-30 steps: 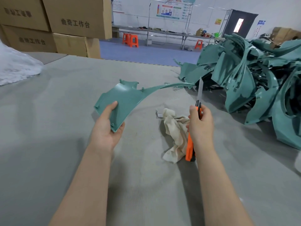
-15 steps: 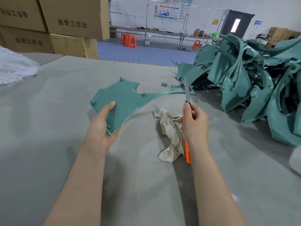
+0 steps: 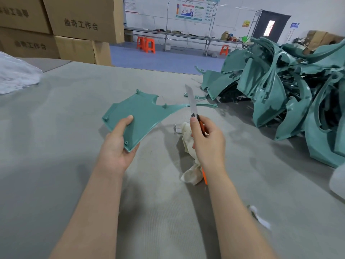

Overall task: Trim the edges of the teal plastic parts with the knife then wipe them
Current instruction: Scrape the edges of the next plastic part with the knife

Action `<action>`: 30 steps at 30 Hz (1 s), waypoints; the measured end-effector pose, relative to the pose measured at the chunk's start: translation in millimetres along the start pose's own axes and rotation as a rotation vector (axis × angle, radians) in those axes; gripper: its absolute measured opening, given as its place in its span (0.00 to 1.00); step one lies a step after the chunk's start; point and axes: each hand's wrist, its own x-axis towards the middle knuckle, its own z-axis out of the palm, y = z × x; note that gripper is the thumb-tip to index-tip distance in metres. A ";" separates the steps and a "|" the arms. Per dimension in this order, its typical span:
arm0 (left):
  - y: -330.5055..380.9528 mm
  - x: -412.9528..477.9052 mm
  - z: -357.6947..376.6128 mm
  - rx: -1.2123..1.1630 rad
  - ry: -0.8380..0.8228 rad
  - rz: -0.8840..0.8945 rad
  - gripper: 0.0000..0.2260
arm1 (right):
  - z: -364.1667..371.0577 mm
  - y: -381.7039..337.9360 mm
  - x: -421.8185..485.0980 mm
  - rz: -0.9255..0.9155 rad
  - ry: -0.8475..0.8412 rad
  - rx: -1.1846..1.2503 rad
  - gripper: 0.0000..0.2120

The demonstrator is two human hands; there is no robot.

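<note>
— Where is the teal part [image 3: 141,113]?
— Above the tabletop [image 3: 65,165], its near corner gripped by the left hand [image 3: 119,146].
— And the right hand [image 3: 207,143]?
— Curled round the knife [image 3: 192,103], blade up across the part's thin arm. A cloth [image 3: 187,144] lies beneath, and the pile of teal parts [image 3: 280,94] is on the right.

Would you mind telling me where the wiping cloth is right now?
In the head view the cream cloth lies crumpled on the grey table, just right of centre, partly behind the right hand holding the knife.
</note>
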 end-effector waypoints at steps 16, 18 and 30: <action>-7.3 2.3 5.5 -0.085 0.074 -0.095 0.03 | 23.7 -6.4 -20.8 -0.206 -0.194 -0.093 0.05; -4.5 3.2 5.1 -0.148 0.068 -0.129 0.03 | 20.6 -7.5 -17.9 -0.197 -0.144 -0.052 0.04; 2.4 -1.8 7.9 -0.170 -0.003 -0.222 0.03 | -5.8 4.1 4.6 -0.010 0.180 0.017 0.08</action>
